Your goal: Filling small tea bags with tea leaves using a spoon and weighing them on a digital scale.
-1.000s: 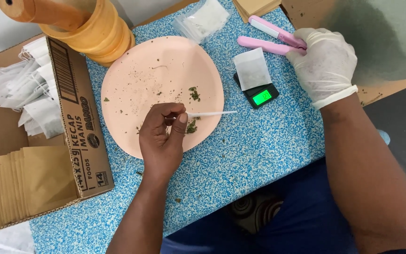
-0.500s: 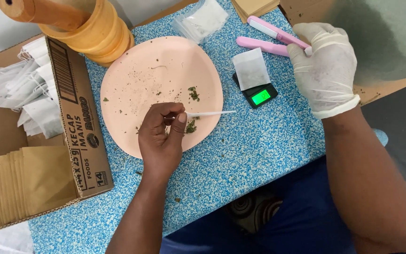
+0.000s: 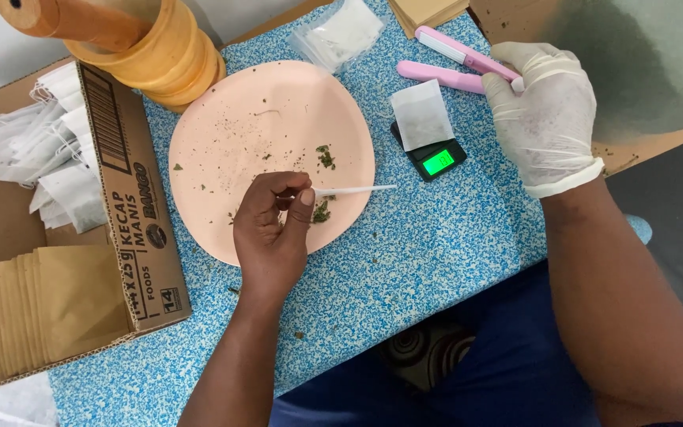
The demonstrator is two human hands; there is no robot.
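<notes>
My bare left hand [image 3: 272, 229] rests on the near edge of a round pink plate [image 3: 223, 150] and pinches a thin white plastic spoon [image 3: 355, 190] that points right. Small bits of green dried herb [image 3: 326, 158] lie scattered on the plate. My right hand [image 3: 545, 111] wears a white glove and holds the end of a pink two-armed sealer [image 3: 452, 62] at the far right. Just left of it, a small white empty tea bag [image 3: 421, 115] lies on a little black pocket scale [image 3: 434, 158] with a lit green display.
A cardboard box [image 3: 132, 198] at the left holds white tea bags [image 3: 49, 150] and brown paper envelopes [image 3: 49, 304]. A wooden mortar with pestle [image 3: 148, 43] stands at the back. A clear bag of filters [image 3: 340, 33] and more brown envelopes [image 3: 428, 11] lie beyond the plate.
My gloved right hand has shifted slightly nearer along the pink sealer and closed on its end. The left hand and spoon have stayed still.
</notes>
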